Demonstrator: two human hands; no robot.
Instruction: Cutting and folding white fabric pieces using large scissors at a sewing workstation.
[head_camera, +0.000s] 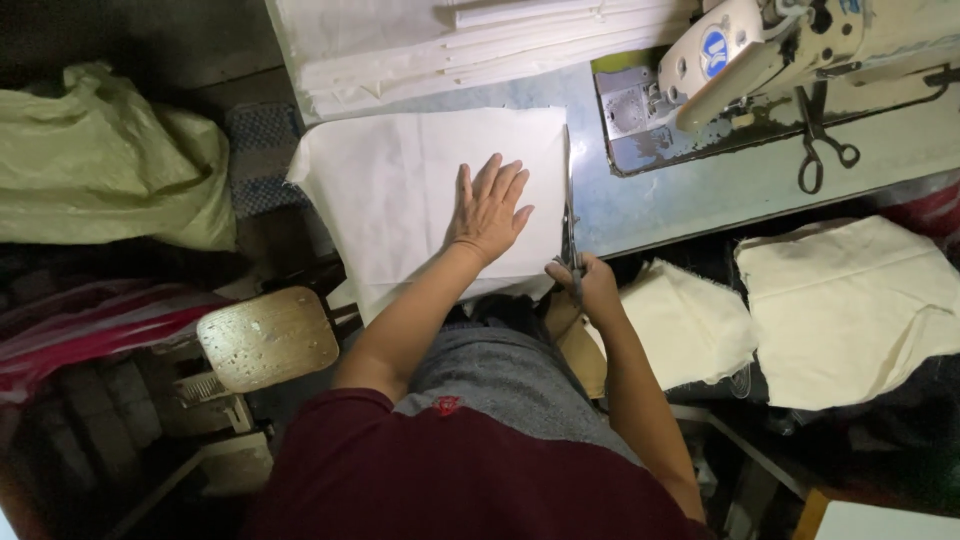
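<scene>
Dim room, wooden stool (267, 337), grey table (700, 190)

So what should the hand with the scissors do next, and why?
Probably snip a little further forward along the cloth's right edge. The right hand holds the scissors with blades lying along that edge, and the left hand presses the white cloth flat on the table.

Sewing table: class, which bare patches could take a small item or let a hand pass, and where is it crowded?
Bare table lies between the flat cloth under the left hand and the sewing machine, beside the spare scissors. Crowded: folded stack behind; right hand with scissors at the cloth's edge.
</scene>
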